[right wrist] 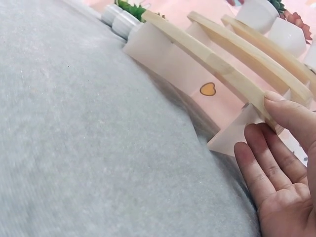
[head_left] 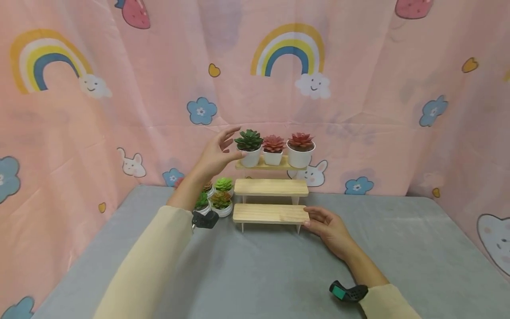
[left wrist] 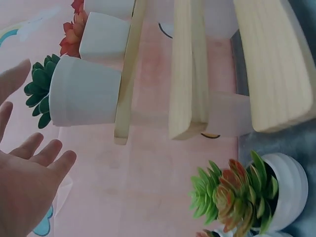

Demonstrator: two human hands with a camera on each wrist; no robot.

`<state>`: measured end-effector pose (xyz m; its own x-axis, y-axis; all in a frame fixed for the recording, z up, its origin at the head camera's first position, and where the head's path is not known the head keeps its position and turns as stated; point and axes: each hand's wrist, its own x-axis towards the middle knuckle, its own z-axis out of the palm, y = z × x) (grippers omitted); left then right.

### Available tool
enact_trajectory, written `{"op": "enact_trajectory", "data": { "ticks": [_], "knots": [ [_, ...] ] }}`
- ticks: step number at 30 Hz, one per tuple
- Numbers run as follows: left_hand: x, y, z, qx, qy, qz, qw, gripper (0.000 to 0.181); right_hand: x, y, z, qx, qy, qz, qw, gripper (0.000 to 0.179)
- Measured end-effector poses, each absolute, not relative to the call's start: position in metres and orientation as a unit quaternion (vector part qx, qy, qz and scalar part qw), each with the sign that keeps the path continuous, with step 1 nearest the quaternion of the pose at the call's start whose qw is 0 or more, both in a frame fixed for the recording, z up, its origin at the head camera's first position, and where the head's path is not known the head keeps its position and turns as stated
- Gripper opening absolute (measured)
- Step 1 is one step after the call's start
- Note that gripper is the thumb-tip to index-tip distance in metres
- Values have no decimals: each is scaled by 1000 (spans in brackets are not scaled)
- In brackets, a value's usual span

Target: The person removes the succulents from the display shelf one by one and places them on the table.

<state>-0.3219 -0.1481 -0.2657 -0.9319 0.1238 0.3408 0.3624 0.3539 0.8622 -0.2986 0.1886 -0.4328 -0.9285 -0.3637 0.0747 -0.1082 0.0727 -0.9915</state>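
Observation:
A three-step wooden display stand (head_left: pixel 271 188) has several steps of pale boards on thin, whitish supports. On its top board stand a dark green potted succulent (head_left: pixel 249 146), a pink succulent in a small square pot (head_left: pixel 273 150) and a red succulent in a round white pot (head_left: pixel 300 150). My left hand (head_left: pixel 218 153) is beside the green one, fingers spread; in the left wrist view a gap shows between hand and pot (left wrist: pixel 84 94). My right hand (head_left: pixel 328 230) holds the right end of the lowest board (right wrist: pixel 217 66), thumb on its edge and fingers beneath.
Several more potted succulents (head_left: pixel 221 201) cluster on the grey cloth-covered table (head_left: pixel 255 270), left of the stand and partly behind my left forearm. A pink patterned curtain (head_left: pixel 358 146) hangs right behind the stand. The middle and lowest boards show bare wood.

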Motion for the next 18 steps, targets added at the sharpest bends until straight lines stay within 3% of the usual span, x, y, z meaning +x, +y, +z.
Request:
{"op": "enact_trajectory", "data": {
  "ticks": [11, 18],
  "knots": [
    [-331, -137, -261, -154, -802, -572, 70, 66, -298, 186, -435, -165, 715, -671, 102, 56],
    [-343, -130, -271, -162, -818, -541, 110, 61, -299, 190, -435, -166, 712, -675, 98, 55]
  ]
}}
